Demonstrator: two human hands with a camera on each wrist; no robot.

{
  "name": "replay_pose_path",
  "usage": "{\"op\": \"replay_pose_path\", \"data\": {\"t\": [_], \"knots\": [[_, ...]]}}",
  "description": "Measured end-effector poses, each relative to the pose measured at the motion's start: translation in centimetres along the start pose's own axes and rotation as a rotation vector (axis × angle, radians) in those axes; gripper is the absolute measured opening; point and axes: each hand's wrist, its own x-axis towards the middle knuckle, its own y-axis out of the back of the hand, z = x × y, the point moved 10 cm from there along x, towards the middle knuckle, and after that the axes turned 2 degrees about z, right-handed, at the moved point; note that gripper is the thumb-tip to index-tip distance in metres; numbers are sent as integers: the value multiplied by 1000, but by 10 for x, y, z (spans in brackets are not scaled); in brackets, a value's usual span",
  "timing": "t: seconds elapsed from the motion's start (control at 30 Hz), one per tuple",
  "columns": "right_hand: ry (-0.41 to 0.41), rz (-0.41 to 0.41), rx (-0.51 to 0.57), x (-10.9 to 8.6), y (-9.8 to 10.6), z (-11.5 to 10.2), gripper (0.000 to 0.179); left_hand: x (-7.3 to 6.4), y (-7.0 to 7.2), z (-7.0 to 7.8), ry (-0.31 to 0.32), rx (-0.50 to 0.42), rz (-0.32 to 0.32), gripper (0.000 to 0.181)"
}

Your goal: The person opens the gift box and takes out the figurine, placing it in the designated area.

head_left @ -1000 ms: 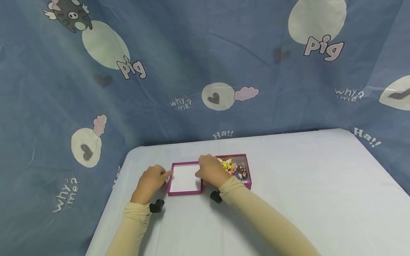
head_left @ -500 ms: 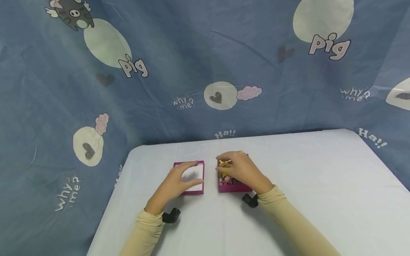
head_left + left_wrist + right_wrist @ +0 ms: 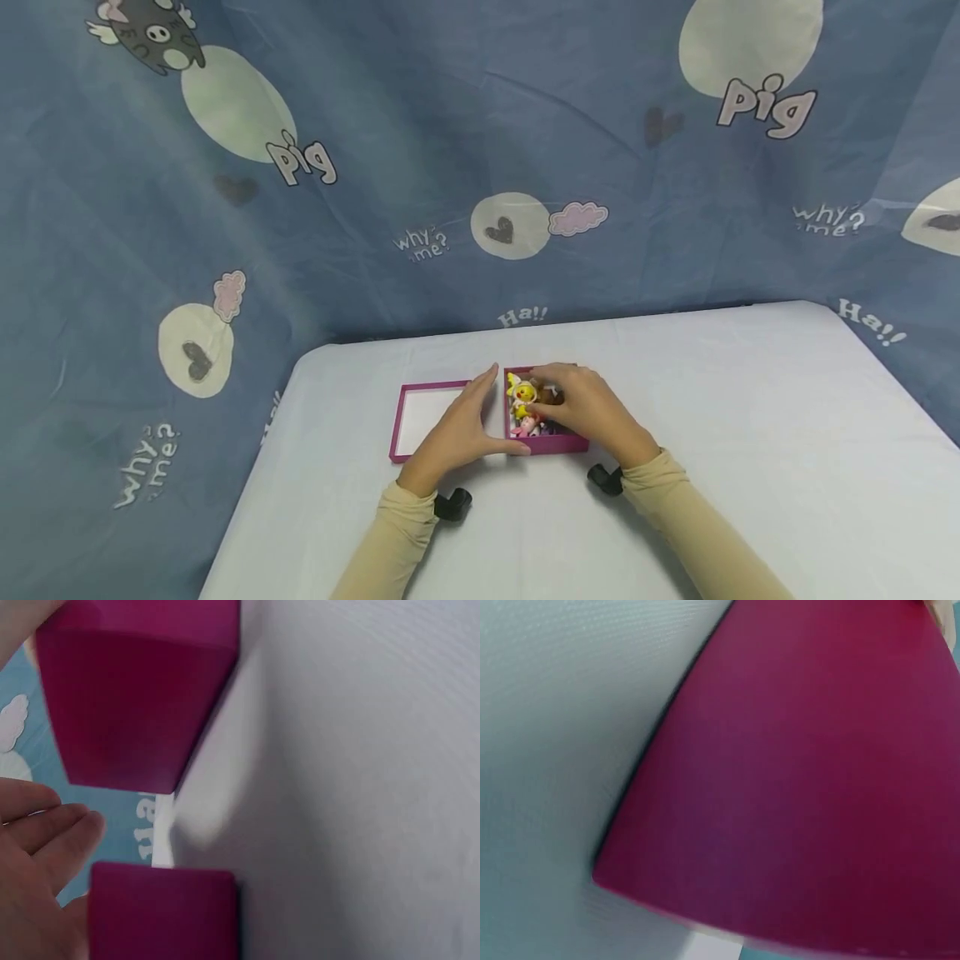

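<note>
A magenta box (image 3: 561, 445) stands on the white table with small toy figures in it. Among them are a yellow figure with pointed ears (image 3: 522, 393) and a pink one (image 3: 527, 427). My right hand (image 3: 592, 408) is over the box, thumb and fingers spread apart and reaching down among the figures; it covers the box's right part. My left hand (image 3: 461, 429) is open between the box and a shallow magenta tray with a white inside (image 3: 431, 386). Its thumb lies along the box's front left corner, fingers pointing up and away. In the left wrist view its fingers (image 3: 52, 832) are straight.
A white cloth (image 3: 720, 450) covers the table. Behind it hangs a blue printed curtain (image 3: 420, 283). A small black device (image 3: 453, 505) sits at the left wrist, another black device (image 3: 604, 480) at the right.
My left hand moves right from the shallow tray to the box's left side. My right hand goes from near the tray to over the box, and stays over the figures.
</note>
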Motion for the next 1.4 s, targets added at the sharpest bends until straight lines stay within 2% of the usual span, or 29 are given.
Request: {"op": "replay_pose_path", "data": {"t": [0.17,0.3,0.57,0.97,1.4], "knots": [[4,-2,-53,-2,-3,-1,49,4,-9,0,10,7,-28,138],[1,4,-85,0,-6,-1,51,6,-9,2,16,-12,-31,138],[-41,12,-77,5,-14,1,48,7,-9,-1,57,-35,-17,133],[-72,39,-59,5,-18,4,48,7,-10,-2,49,-21,-17,133],[-20,55,-80,5,-15,-3,45,9,-11,-3,46,-29,-17,132]]}}
